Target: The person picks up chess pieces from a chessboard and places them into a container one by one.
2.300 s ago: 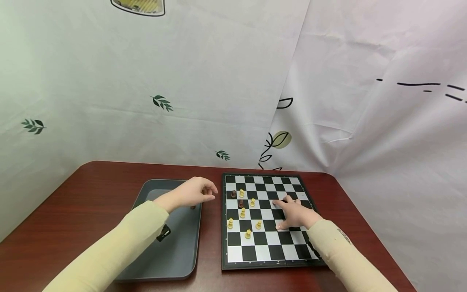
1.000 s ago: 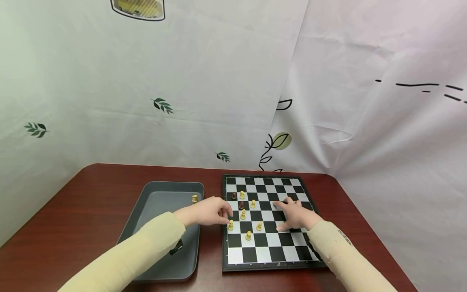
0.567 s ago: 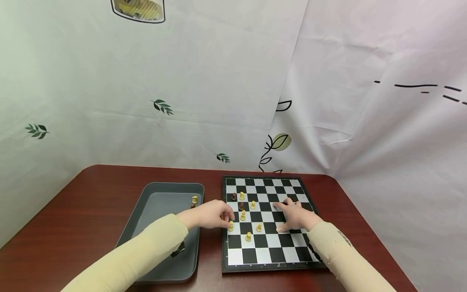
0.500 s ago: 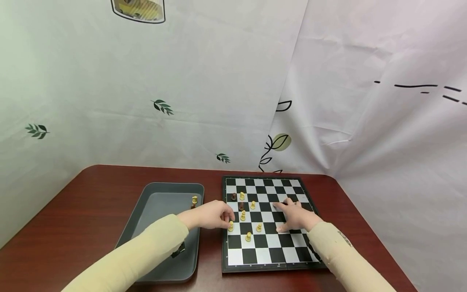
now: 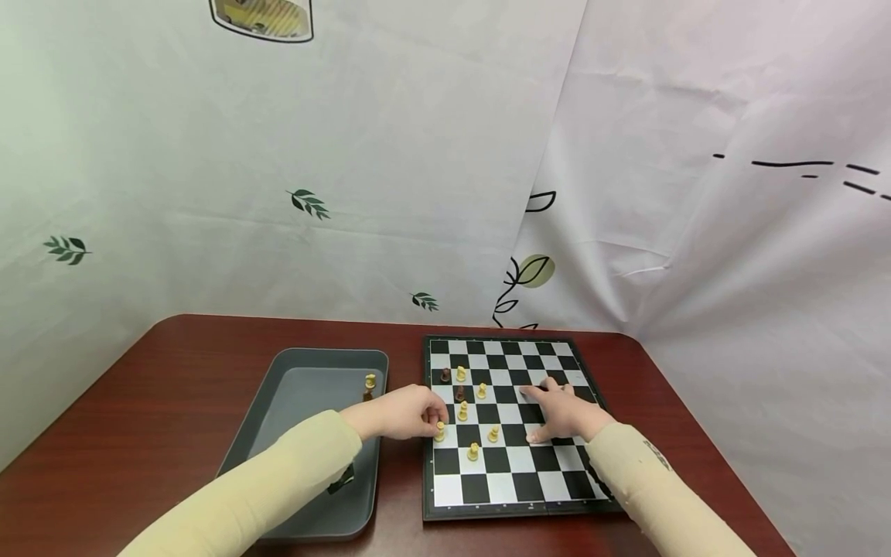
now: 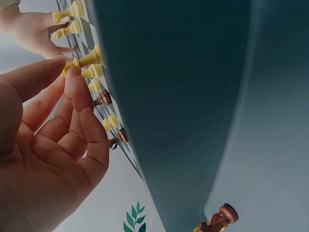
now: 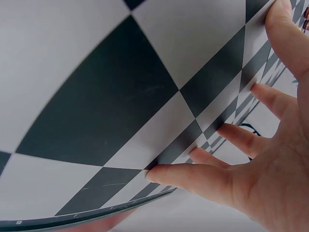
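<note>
My left hand (image 5: 405, 411) reaches over the left edge of the chessboard (image 5: 529, 459). Its thumb and index finger pinch the head of a yellow chess piece (image 5: 440, 432), which stands on the board's leftmost column. In the left wrist view, the fingertips partly cover this piece (image 6: 91, 58). My right hand (image 5: 565, 408) rests on the right side of the board with its fingers spread; in the right wrist view its fingertips touch the squares. Between the hands stand several yellow pieces, one of them a knight (image 5: 461, 374), and two dark brown pieces (image 5: 460, 393).
A grey tray (image 5: 327, 357) lies left of the board, under my left forearm. A yellow piece (image 5: 370, 381) and a brown piece (image 5: 367, 394) lie at its right side. Both stand on a reddish-brown table (image 5: 174, 363), with a white patterned cloth (image 5: 390, 155) behind.
My left hand has moved from above the tray rightward and nearer to the board's left edge, and now pinches the yellow piece there. The right hand has stayed in place.
</note>
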`<state>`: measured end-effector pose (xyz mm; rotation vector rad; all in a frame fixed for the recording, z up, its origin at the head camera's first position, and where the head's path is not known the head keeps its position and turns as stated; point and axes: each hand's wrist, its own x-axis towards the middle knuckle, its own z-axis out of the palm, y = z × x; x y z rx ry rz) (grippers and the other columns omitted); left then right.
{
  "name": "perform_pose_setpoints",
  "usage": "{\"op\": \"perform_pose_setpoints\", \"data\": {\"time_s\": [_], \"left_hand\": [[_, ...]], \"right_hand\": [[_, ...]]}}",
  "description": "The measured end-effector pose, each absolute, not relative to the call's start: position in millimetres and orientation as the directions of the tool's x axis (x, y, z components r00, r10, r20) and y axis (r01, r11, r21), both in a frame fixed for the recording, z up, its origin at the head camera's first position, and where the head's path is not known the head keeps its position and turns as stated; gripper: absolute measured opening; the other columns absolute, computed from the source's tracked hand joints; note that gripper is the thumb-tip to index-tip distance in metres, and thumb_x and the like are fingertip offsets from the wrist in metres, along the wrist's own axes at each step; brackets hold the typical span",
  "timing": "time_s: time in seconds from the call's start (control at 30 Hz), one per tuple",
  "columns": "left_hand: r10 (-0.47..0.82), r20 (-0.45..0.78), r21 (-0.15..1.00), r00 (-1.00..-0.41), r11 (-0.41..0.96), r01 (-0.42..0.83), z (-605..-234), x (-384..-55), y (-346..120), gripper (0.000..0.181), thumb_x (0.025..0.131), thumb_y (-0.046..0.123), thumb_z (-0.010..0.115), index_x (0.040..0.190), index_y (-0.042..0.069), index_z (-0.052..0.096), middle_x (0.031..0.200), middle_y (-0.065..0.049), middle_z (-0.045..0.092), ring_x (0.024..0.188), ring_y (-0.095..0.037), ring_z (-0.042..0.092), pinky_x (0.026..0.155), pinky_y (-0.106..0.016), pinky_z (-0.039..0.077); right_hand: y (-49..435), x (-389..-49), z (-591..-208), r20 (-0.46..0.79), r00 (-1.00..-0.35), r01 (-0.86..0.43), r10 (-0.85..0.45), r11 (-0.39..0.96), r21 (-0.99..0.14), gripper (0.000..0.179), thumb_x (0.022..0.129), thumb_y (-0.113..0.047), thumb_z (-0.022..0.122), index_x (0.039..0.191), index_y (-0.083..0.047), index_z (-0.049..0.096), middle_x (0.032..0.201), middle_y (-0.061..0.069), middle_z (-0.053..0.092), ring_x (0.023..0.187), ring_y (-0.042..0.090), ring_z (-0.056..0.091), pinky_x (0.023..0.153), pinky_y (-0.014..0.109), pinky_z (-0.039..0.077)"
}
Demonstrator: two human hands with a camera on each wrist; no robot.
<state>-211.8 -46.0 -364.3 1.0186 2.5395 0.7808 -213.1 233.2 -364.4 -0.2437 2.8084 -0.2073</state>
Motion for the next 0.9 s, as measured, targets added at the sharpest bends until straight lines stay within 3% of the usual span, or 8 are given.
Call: {"op": "perform_pose_setpoints", "data": {"time_s": [0.9], "left_hand": [[0.697,-0.057,0.557,-0.715,0.617,0.556,-364.0,-209.8,-41.7,0.012,0.088,0.005,0.062,0.080,0.012,0.066,0.066,0.007,0.052,0.060,-0.006,0.044,0.058,-0.022,0.039]], "right_hand": [[235.0,-213.1,-364.6,-0.303,-0.933,-0.152,-0.195,0.975,-0.160,0.082,0.068,-0.036,0.082,0.139,-0.016,0.045,0.135,0.021,0.038,0.122,0.048,0.037,0.086,0.061,0.042]]}}
